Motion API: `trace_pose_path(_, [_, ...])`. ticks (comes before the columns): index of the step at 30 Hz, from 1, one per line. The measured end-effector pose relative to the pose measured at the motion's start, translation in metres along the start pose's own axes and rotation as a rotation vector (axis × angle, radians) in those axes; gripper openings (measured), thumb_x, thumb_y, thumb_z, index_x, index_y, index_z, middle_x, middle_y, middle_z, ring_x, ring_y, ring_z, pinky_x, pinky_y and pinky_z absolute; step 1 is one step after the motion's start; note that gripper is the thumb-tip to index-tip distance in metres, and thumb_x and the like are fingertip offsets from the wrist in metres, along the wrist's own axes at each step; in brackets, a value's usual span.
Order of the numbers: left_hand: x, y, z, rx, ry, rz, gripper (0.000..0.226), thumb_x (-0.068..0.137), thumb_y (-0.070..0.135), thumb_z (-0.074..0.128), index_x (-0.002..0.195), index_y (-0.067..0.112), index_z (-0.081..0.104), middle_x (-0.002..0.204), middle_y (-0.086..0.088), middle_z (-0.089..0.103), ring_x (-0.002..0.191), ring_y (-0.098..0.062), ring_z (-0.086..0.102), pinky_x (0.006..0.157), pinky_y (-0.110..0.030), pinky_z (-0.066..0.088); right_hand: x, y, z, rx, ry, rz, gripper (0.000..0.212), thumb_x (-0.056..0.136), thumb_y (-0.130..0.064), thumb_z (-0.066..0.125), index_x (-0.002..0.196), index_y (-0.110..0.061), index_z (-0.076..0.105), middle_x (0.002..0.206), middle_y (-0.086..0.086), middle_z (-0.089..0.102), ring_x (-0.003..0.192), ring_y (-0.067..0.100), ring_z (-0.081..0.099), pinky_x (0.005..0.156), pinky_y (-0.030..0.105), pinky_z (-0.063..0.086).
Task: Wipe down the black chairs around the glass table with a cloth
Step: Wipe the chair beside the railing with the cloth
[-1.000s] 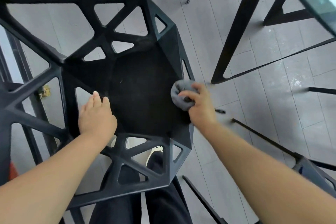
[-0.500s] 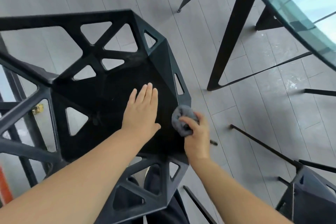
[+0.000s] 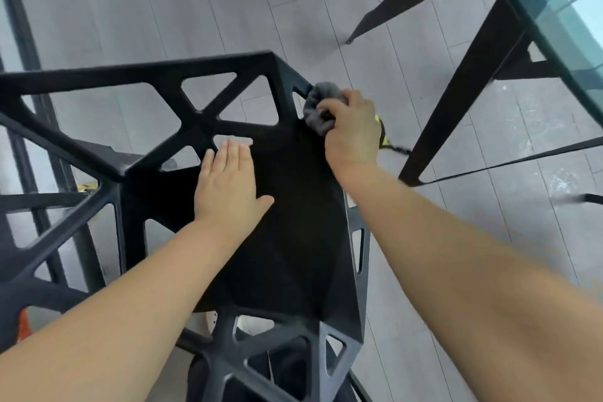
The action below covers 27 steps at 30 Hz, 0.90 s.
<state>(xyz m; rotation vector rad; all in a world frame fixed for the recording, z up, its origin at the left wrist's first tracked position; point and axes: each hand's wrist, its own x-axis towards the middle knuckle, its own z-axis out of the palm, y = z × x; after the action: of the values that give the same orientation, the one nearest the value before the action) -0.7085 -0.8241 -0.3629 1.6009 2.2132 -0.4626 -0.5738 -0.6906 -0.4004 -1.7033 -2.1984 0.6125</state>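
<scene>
The job looks partway through on one black chair (image 3: 293, 238) at the centre of the frame. The right hand (image 3: 350, 130) clutches the bunched grey cloth (image 3: 318, 104) against the seat's upper right corner. The left hand (image 3: 228, 186) lies flat on the seat, fingers straight. Other chairs likely remain. The glass table (image 3: 561, 10) fills the upper right, over a pale grey plank floor (image 3: 146, 10).
</scene>
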Motion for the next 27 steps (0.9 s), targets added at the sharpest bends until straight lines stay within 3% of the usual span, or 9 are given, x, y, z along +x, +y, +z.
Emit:
trace_pose_path(4, [-0.004, -0.03, -0.017, 0.037, 0.076, -0.053, 0.087, 0.091, 0.048, 0.047, 0.148, 0.003, -0.001, 0.157, -0.016, -0.002, 0.146, -0.025, -0.002, 0.119, -0.04, 0.002, -0.044, -0.01, 0.004, -0.158, -0.014, -0.114, 0.03, 0.074, -0.005, 0.067, 0.1, -0.019, 0.073, 0.124, 0.009, 0.059, 0.122, 0.033, 0.046, 0.1, 0.049, 0.032])
trace_pose_path(7, [-0.004, -0.053, -0.039, 0.087, 0.166, -0.071, 0.081, 0.094, 0.04, 0.043, 0.148, 0.005, -0.006, 0.157, -0.015, -0.009, 0.145, -0.024, -0.01, 0.118, -0.04, -0.004, -0.046, -0.019, 0.001, -0.207, -0.02, -0.101, 0.03, 0.074, -0.004, 0.069, 0.1, -0.019, 0.073, 0.123, 0.01, 0.06, 0.121, 0.034, 0.047, 0.1, 0.049, 0.031])
trace_pose_path(11, [0.003, -0.088, -0.066, 0.194, 0.318, -0.108, 0.08, 0.092, 0.032, 0.045, 0.148, 0.004, -0.004, 0.157, -0.014, -0.007, 0.145, -0.025, -0.011, 0.117, -0.042, -0.007, -0.042, -0.042, 0.004, -0.205, 0.006, 0.081, 0.032, 0.078, -0.006, 0.068, 0.106, -0.022, 0.072, 0.128, 0.005, 0.057, 0.124, 0.029, 0.04, 0.104, 0.044, 0.023])
trace_pose_path(14, [0.009, -0.11, -0.076, 0.22, 0.338, -0.187, 0.08, 0.09, 0.031, 0.046, 0.148, 0.004, -0.001, 0.157, -0.015, -0.002, 0.145, -0.026, -0.007, 0.116, -0.046, -0.008, -0.044, -0.065, 0.018, -0.174, 0.064, 0.181, 0.03, 0.078, -0.01, 0.07, 0.105, -0.022, 0.071, 0.128, 0.005, 0.056, 0.125, 0.025, 0.035, 0.108, 0.049, 0.022])
trace_pose_path(18, [0.016, -0.123, -0.068, 0.172, 0.291, -0.171, 0.087, 0.082, 0.023, 0.057, 0.148, 0.005, 0.003, 0.156, -0.013, 0.01, 0.144, -0.028, 0.006, 0.116, -0.048, -0.009, -0.061, -0.081, 0.048, -0.155, 0.087, -0.032, 0.021, 0.073, -0.009, 0.074, 0.091, -0.019, 0.073, 0.117, 0.008, 0.062, 0.119, 0.023, 0.034, 0.104, 0.046, 0.021])
trace_pose_path(20, [0.021, -0.124, -0.062, 0.14, 0.314, -0.152, 0.088, 0.078, 0.018, 0.056, 0.147, 0.007, 0.002, 0.153, -0.013, 0.012, 0.142, -0.03, 0.005, 0.112, -0.048, -0.017, -0.07, -0.093, 0.063, -0.143, 0.083, -0.171, 0.013, 0.08, -0.016, 0.064, 0.087, -0.021, 0.073, 0.116, 0.006, 0.063, 0.12, 0.022, 0.035, 0.106, 0.043, 0.018])
trace_pose_path(23, [0.029, -0.127, -0.054, 0.124, 0.372, -0.134, 0.086, 0.077, 0.009, 0.047, 0.145, 0.009, -0.005, 0.15, -0.012, 0.007, 0.14, -0.031, -0.001, 0.106, -0.047, -0.025, -0.077, -0.126, 0.085, -0.093, -0.043, -0.332, 0.024, 0.083, -0.024, 0.047, 0.083, -0.026, 0.071, 0.114, 0.0, 0.064, 0.119, 0.022, 0.039, 0.104, 0.044, 0.022])
trace_pose_path(27, [0.03, -0.138, -0.044, 0.142, 0.454, -0.043, 0.083, 0.074, 0.001, 0.035, 0.147, 0.006, -0.005, 0.148, -0.012, 0.005, 0.139, -0.031, 0.0, 0.107, -0.047, -0.023, -0.074, -0.134, 0.099, -0.154, -0.185, -0.586, 0.026, 0.084, -0.021, 0.046, 0.081, -0.024, 0.072, 0.122, 0.001, 0.063, 0.121, 0.024, 0.042, 0.106, 0.045, 0.025])
